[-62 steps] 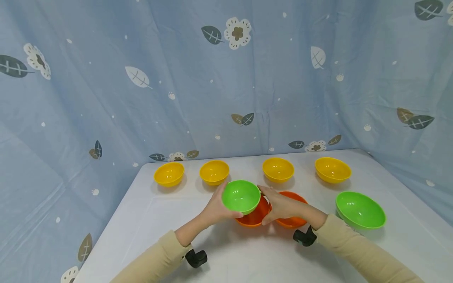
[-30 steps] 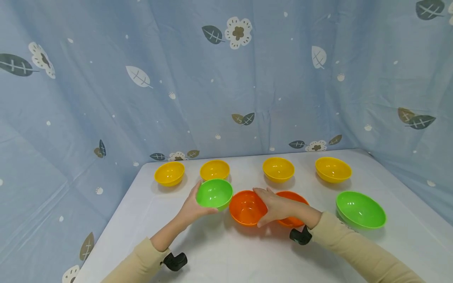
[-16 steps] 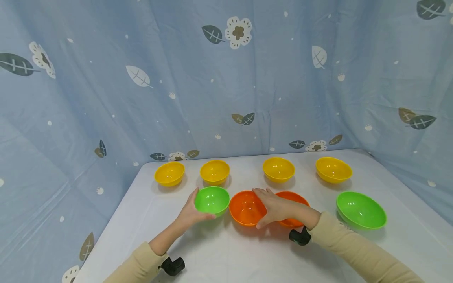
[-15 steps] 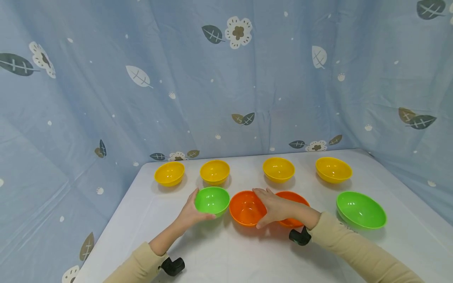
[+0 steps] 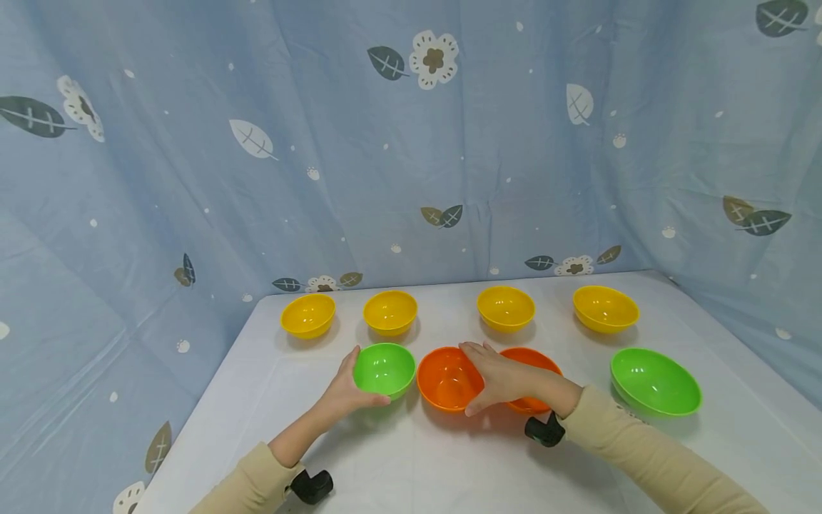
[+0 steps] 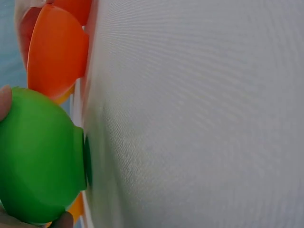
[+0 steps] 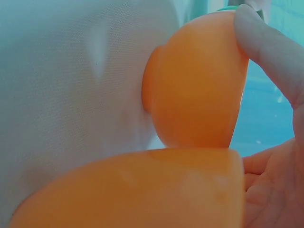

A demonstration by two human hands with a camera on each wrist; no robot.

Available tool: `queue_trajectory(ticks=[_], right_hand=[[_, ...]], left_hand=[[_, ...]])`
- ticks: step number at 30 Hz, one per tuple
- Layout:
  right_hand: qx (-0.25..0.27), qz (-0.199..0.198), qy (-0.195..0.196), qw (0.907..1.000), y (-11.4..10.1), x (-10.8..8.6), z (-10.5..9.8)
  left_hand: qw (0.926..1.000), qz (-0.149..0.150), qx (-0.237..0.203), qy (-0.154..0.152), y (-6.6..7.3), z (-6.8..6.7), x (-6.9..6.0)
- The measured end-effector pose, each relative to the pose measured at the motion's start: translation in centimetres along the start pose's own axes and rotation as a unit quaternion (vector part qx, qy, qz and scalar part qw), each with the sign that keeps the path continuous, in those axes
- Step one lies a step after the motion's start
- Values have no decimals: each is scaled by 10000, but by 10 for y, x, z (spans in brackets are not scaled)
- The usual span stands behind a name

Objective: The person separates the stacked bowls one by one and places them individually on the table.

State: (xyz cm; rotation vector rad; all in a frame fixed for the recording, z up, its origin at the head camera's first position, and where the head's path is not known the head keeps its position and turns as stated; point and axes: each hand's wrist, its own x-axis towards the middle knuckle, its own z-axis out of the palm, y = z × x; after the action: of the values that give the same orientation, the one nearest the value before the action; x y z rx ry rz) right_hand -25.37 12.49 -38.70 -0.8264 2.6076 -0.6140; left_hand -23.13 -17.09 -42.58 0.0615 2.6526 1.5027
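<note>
My left hand (image 5: 347, 391) holds a green bowl (image 5: 385, 371) upright by its left side, with the thumb at the near side. In the left wrist view, this green bowl (image 6: 40, 156) has its foot at or just over the white table; I cannot tell whether it touches. Just right of it stands an orange bowl (image 5: 447, 378). My right hand (image 5: 499, 373) spans that bowl's right side, its thumb (image 7: 266, 50) against the rim in the right wrist view. Under the right wrist, partly hidden, sits a second orange bowl (image 5: 531, 357).
Along the back of the white table (image 5: 449, 471) stands a row of several yellow bowls, among them a left one (image 5: 308, 316) and a right one (image 5: 605, 309). A larger green bowl (image 5: 655, 382) is at the right. A blue patterned curtain (image 5: 321, 143) hangs behind.
My left hand has carried the green bowl leftward from above the orange bowl and lowered it beside that bowl. The right hand and its orange bowl shifted slightly left, then stayed still.
</note>
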Motion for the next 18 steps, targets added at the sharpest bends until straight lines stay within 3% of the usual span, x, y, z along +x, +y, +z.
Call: queue_trajectory(ticks=[18], right_hand=[[61, 118, 23, 9999, 2, -2, 2]], left_hand=[[9978, 175, 636, -80, 0, 2, -5]])
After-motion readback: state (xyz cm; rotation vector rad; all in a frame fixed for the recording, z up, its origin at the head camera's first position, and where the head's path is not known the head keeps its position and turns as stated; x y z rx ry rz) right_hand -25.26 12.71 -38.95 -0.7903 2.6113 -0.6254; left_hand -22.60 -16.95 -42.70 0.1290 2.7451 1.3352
